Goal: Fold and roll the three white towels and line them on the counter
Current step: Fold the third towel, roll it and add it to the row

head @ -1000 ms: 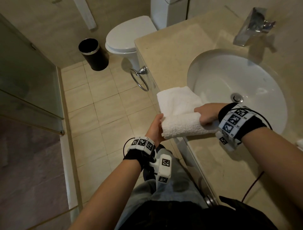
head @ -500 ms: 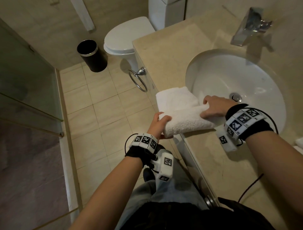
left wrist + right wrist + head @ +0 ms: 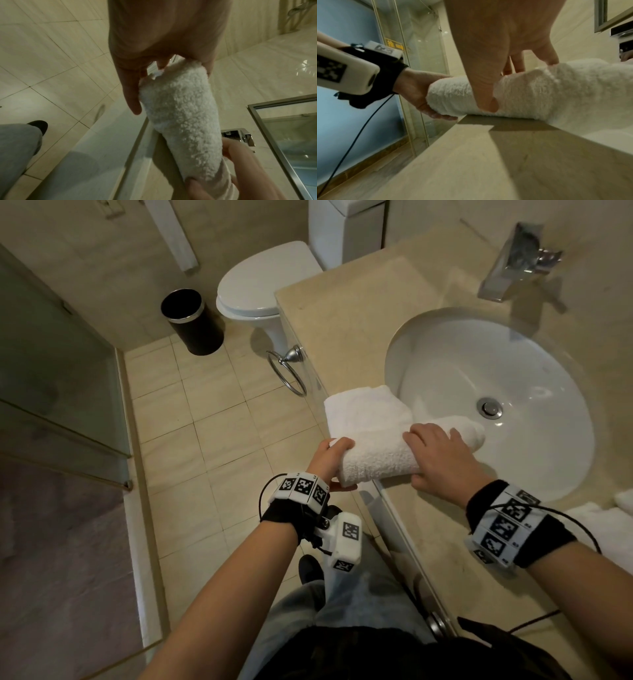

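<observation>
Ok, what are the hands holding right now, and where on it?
Both hold the half-rolled white terry towel: the left hand grips the roll's left end, off the beige counter edge; the right hand wraps its middle.

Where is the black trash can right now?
In the head view the black trash can stands on the tiled floor at the upper left, just left of the white toilet and far from the towel.

Your right hand (image 3: 436,455) is covering the middle of the rolled towel (image 3: 380,455), and your left hand (image 3: 329,462) is hiding its end. More white cloth (image 3: 596,525) is running off the head view's right edge. Your own hands are blocking the wrist views' tops.
</observation>
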### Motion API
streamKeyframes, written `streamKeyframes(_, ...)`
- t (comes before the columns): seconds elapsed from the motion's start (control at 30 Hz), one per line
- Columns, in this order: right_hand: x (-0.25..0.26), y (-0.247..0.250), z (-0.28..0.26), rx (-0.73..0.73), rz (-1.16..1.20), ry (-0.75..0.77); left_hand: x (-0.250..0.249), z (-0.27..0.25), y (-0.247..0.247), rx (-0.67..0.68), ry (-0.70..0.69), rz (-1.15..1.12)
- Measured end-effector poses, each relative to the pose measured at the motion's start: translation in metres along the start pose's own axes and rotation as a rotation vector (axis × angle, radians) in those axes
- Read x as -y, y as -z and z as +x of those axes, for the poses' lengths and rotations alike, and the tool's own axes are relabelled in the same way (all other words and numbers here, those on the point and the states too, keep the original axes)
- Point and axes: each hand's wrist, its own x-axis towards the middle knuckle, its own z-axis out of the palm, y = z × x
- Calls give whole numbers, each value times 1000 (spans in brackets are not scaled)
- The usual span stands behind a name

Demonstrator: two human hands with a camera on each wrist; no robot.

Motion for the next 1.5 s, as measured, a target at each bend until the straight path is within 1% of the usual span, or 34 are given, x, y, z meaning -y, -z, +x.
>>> streamKeyframes(0.1, 4, -5, 4, 21, -45, -31, 2, 5, 0, -5, -30, 2)
streamKeyframes(0.23, 9, 8, 15, 69, -44, -53, 5, 10, 3, 0, -91, -67)
streamKeyframes(0.37, 6, 21, 31, 68, -69, 15, 4, 9, 5, 2, -110, -207)
streamKeyframes(0.43, 5, 28, 41, 95, -94, 36, 4, 9, 6, 3, -109, -267)
streamKeyframes(0.5, 6, 32, 49, 119, -115, 44, 4, 8, 6, 2, -121, -281)
streamKeyframes(0.63, 9, 37, 60, 168, -131, 33, 5, 7, 7, 34, -200, -191)
streamKeyframes(0.7, 9, 40, 66, 196, -135, 29, 6, 9, 7, 49, -213, -128)
streamKeyframes(0.77, 9, 43, 72, 230, -133, 23, 6, 11, 7, 43, -201, -79)
streamKeyframes(0.87, 12, 49, 83, 282, -123, -10, 0, 13, 5, 6, -174, -82)
streamKeyframes(1.0, 13, 51, 94, 298, -71, -82, -12, 22, 7, -57, -135, -48)
streamKeyframes(1.07, 11, 46, 95, 284, 0, -114, -16, 26, 9, -70, -115, -7)
streamKeyframes(1.17, 11, 35, 87, 200, 50, -155, -20, 28, 9, -88, -111, 32)
streamKeyframes(1.23, 13, 31, 75, 91, 26, -187, -22, 29, 8, -94, -99, 26)
streamKeyframes(1.3, 15, 26, 61, -58, 31, -229, -23, 31, 6, -104, -70, 11)
streamKeyframes(1.37, 17, 17, 49, -180, 27, -221, -25, 32, 3, -125, -46, 7)
streamKeyframes(1.4, 18, 12, 46, -199, 21, -211, -26, 34, 2, -134, -36, 7)
streamKeyframes(1.43, 20, 8, 44, -182, 18, -205, -27, 34, 1, -141, -27, 2)
streamKeyframes(1.5, 25, 4, 46, -88, 5, -211, -30, 35, 1, -138, -8, -7)
